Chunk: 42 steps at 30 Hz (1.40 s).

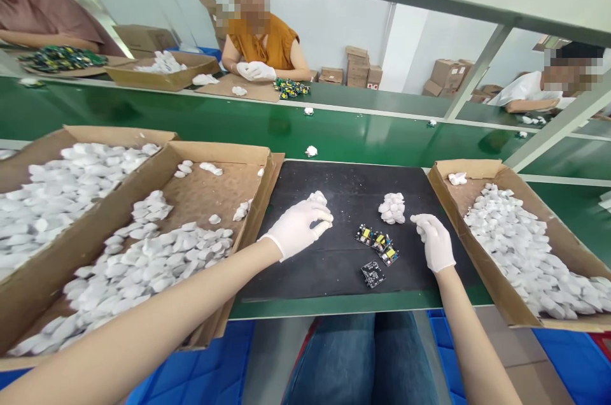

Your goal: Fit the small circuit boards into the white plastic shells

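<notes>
My left hand, in a white glove, hovers over the left of the black mat. Its fingers curve with a gap before the thumb, and nothing shows between them. White lumps lie just beyond its knuckles, partly hidden. To the right, my gloved right hand is loosely bent with fingers apart, empty, beside a pile of white lumps. Between the hands are several small circuit boards with yellow parts; nearer me a black board lies with its yellow parts out of sight.
Cardboard trays of white lumps stand at left and right of the mat. Behind it runs a green belt carrying small white-topped pieces. Three people sit across it, one in an orange top. A metal frame crosses above.
</notes>
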Available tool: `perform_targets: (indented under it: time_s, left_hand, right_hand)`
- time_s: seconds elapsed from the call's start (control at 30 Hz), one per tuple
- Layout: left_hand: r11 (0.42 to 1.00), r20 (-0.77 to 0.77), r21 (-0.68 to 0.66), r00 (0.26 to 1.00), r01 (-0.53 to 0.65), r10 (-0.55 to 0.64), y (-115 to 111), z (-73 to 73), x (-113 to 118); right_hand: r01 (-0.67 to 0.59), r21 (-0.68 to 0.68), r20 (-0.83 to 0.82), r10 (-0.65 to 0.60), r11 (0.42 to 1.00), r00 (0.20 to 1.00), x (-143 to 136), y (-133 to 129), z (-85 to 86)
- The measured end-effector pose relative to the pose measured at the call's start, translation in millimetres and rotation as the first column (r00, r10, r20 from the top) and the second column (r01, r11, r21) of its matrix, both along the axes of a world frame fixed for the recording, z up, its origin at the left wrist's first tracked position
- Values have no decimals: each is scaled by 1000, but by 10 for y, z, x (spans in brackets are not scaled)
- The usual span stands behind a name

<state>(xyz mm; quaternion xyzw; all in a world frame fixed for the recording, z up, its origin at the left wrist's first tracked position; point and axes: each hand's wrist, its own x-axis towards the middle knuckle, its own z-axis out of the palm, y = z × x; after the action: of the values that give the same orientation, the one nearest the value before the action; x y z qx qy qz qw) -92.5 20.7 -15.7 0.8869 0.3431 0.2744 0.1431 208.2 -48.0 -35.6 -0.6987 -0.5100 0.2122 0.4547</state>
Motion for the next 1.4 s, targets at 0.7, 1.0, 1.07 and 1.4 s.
perform_targets:
  time_s: [0.7, 1.0, 1.07, 1.4]
  left_hand:
    - [982, -362, 180, 932, 57, 12, -589, 566, 50]
    - [978, -33, -164, 991, -132, 128, -1237, -90, 749]
    - [965, 67, -215, 984, -149, 167, -1203, -230, 851]
    - [821, 738, -528, 595, 218, 317, -903, -450, 723]
  right_hand:
    - [-101, 126, -506, 151, 987, 849, -68, -336, -185]
    - [-55, 236, -496, 169, 970, 852, -111, -549, -177]
    - [-47, 242, -504, 167, 969, 847, -123, -538, -186]
    - [-25, 273, -457, 152, 962, 876, -188, -600, -206]
